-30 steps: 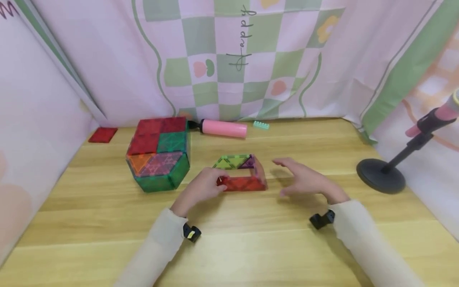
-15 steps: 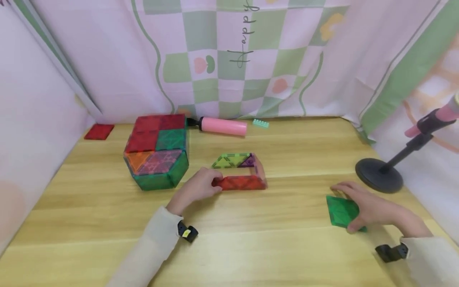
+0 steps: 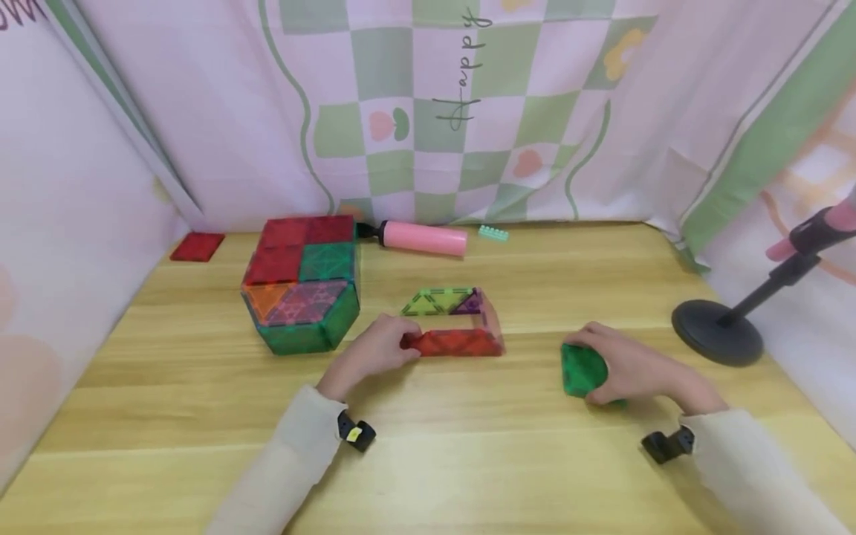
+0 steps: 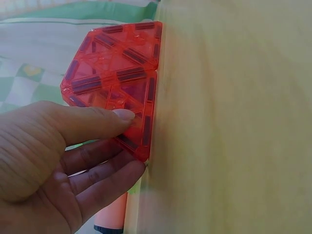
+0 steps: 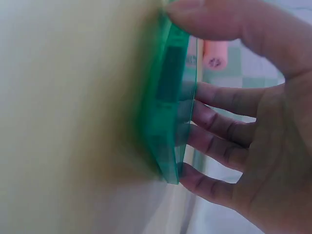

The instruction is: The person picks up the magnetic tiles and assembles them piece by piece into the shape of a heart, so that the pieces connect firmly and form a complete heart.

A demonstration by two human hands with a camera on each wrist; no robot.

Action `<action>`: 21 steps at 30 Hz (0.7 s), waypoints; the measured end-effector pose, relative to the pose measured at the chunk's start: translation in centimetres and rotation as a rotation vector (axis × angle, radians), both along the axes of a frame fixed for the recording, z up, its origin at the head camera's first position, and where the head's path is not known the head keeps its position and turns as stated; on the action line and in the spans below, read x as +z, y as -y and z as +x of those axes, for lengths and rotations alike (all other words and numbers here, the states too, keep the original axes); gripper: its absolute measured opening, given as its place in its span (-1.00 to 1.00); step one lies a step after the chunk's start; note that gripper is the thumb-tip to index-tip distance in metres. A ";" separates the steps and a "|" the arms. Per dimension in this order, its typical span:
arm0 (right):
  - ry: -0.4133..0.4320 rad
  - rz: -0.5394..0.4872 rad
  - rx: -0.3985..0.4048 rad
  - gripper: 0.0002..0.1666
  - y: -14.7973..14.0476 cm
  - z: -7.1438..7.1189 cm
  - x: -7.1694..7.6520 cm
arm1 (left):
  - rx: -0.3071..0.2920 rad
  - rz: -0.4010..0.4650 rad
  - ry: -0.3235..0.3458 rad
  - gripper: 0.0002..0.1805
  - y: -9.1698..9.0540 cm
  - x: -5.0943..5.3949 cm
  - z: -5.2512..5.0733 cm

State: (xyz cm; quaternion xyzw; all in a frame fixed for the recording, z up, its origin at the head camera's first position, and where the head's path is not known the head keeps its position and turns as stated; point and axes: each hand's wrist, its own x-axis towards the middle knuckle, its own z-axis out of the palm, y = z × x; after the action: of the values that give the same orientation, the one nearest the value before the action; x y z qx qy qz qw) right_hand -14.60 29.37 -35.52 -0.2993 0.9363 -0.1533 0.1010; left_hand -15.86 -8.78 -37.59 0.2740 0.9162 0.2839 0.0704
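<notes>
My left hand [image 3: 377,345] pinches the left end of an upright strip of red magnetic tiles [image 3: 461,342]. In the left wrist view, the thumb presses the near face of the red tiles [image 4: 117,68], which stand on the table. Behind that strip are yellow-green triangle tiles [image 3: 438,299] and a purple one [image 3: 470,302], with a clear pinkish tile [image 3: 490,316] at the right end, around an open middle. To the right, my right hand [image 3: 635,368] grips a green magnetic tile [image 3: 580,369] by its edges. The right wrist view shows the green tile [image 5: 163,112] edge-on between thumb and fingers.
At left stands a larger block of red, green, orange and purple tiles [image 3: 334,261]. A red square tile [image 3: 197,247] lies behind it. Along the back are a pink pump-like cylinder [image 3: 424,238] and a mint toy brick [image 3: 493,233]. A black stand [image 3: 717,332] is at right.
My right hand went from beside the red tiles out to the right, took hold of the green tile, and has come back leftward with it. My left hand stays on the red tiles.
</notes>
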 end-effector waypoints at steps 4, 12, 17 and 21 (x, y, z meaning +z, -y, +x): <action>-0.032 -0.095 0.066 -0.08 2.8 -1.7 1.2 | -0.004 0.008 -0.005 -0.96 0.0 -0.2 0.0; -0.052 -0.138 0.171 -0.07 10.7 -5.2 4.6 | 0.000 0.010 -0.025 -0.96 0.2 -0.4 -0.2; -0.051 -0.116 0.220 -0.05 14.6 -6.1 5.6 | -0.015 0.013 -0.041 -0.96 0.0 -0.6 -0.2; -0.028 -0.080 0.245 -0.07 16.7 -6.8 5.1 | -0.006 0.014 -0.048 -0.96 0.0 -0.6 -0.3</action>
State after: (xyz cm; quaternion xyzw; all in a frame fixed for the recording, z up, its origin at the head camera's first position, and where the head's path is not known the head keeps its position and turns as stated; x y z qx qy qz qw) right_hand -21.39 12.64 -30.42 -0.4173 0.8872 -0.1729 0.0940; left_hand -16.16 -8.83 -38.17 0.2839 0.9148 0.2832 0.0474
